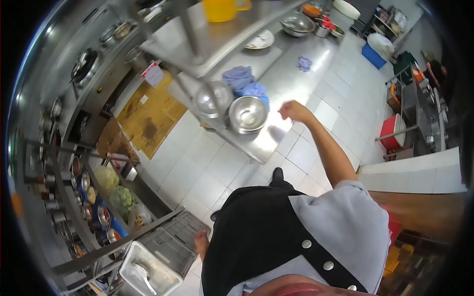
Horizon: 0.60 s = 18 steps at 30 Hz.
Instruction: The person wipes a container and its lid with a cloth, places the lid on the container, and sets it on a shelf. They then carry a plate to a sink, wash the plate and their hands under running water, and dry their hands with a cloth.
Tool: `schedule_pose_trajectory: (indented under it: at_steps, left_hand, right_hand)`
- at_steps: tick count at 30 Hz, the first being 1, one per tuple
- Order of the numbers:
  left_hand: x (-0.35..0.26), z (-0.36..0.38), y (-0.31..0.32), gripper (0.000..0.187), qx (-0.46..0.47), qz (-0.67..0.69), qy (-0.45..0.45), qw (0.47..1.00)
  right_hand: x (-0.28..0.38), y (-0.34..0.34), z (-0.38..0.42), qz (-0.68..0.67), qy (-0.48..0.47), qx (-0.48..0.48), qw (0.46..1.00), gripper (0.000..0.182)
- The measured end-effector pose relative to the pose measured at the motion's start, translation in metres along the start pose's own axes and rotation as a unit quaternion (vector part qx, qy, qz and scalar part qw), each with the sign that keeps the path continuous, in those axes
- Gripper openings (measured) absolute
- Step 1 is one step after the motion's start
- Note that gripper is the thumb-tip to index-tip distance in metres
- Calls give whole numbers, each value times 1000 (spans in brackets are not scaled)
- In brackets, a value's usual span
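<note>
My right hand (294, 111) is raised over the near end of the steel table (281, 81), its fingers curled; whether anything is inside them is too small to make out. Just left of it stands a steel bowl (248, 114), with blue cloths (238, 77) behind it and a second shiny bowl (213, 98) farther left. A small blue cloth (304, 63) lies farther along the table. Low at my left side, my left hand (201, 241) is partly hidden by my apron, beside a grey crate (173, 244).
At the lower left, a white tub (150, 269) holds a white scoop. Shelves with pans and bagged vegetables (121, 197) line the left. A plate (259, 39) and bowls (297, 23) stand farther back. Another person (435, 71) is at the far right.
</note>
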<state>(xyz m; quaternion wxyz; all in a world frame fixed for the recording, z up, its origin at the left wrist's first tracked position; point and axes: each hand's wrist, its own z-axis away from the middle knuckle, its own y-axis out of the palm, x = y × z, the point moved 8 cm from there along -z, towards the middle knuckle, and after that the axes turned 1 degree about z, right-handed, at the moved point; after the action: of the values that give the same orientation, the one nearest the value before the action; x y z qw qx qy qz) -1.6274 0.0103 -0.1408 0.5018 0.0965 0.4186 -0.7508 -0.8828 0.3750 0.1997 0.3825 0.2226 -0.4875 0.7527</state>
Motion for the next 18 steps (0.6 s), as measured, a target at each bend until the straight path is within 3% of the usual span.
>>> schedule_pose_trajectory:
  at_steps: [3, 5, 7, 11, 16, 18]
  left_hand:
    - [-58, 27, 72, 32, 8, 95, -14, 995]
    - [-92, 43, 119, 30, 25, 159, -18, 987]
    - [-133, 66, 156, 29, 43, 173, -14, 984]
    - [-245, 137, 177, 28, 82, 62, 24, 994]
    - [-397, 230, 169, 26, 142, -48, 67, 986]
    - [-443, 248, 160, 25, 164, -82, 80, 980]
  right_hand:
    - [-50, -55, -62, 23, -120, -225, 967, 28]
    - [-61, -59, -63, 70, -69, -273, 957, 31]
    - [-69, -36, -80, 32, -84, -230, 969, 35]
    - [-13, -21, -100, 44, -160, -192, 967, 39]
    - [9, -58, -135, -5, -171, -171, 970, 39]
    - [-17, -77, -166, 71, -178, -155, 969, 38]
